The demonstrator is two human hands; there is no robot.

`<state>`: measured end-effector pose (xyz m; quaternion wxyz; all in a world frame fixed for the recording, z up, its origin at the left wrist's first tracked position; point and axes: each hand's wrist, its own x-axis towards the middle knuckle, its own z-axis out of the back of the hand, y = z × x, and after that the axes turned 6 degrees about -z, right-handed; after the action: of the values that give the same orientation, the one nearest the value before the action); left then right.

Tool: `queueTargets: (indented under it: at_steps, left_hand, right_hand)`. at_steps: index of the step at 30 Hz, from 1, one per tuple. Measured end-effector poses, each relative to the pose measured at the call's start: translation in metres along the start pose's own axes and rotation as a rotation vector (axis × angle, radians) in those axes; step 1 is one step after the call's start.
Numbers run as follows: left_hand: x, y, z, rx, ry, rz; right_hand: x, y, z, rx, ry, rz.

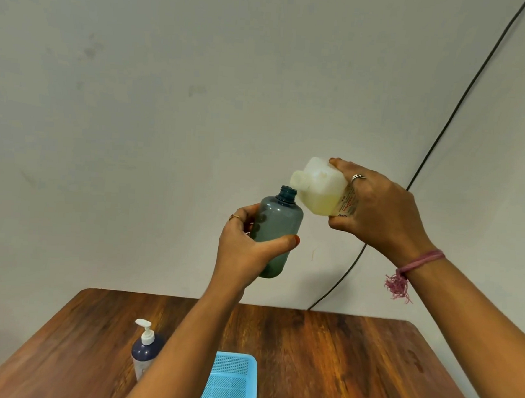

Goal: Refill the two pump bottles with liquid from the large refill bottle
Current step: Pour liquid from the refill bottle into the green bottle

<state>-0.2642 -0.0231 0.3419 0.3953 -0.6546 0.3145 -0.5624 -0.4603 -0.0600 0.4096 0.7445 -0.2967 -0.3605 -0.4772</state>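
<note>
Above the wooden table [322,350], your left hand [245,253] grips the uncapped grey bottle [276,227] while your right hand [377,206] clasps the tilted refill bottle [320,190], spout just beside its mouth.

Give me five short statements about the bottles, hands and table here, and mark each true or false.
1. The left hand holds the grey bottle. True.
2. The grey bottle has its pump on. False: its neck is open.
3. The right hand tilts the white refill bottle toward the grey one. True.
4. The pump bottle on the table lies flat. False: it stands upright.
5. The basket is red. False: blue.
</note>
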Motion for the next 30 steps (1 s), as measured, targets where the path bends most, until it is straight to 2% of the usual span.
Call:
queueTargets:
  at_steps: [30]
  left_hand:
    - [0.0019, 0.0031, -0.0018, -0.009, -0.015, -0.002]
  right_hand:
    - [0.0049, -0.0019, 0.0002, -0.057, -0.046, 0.069]
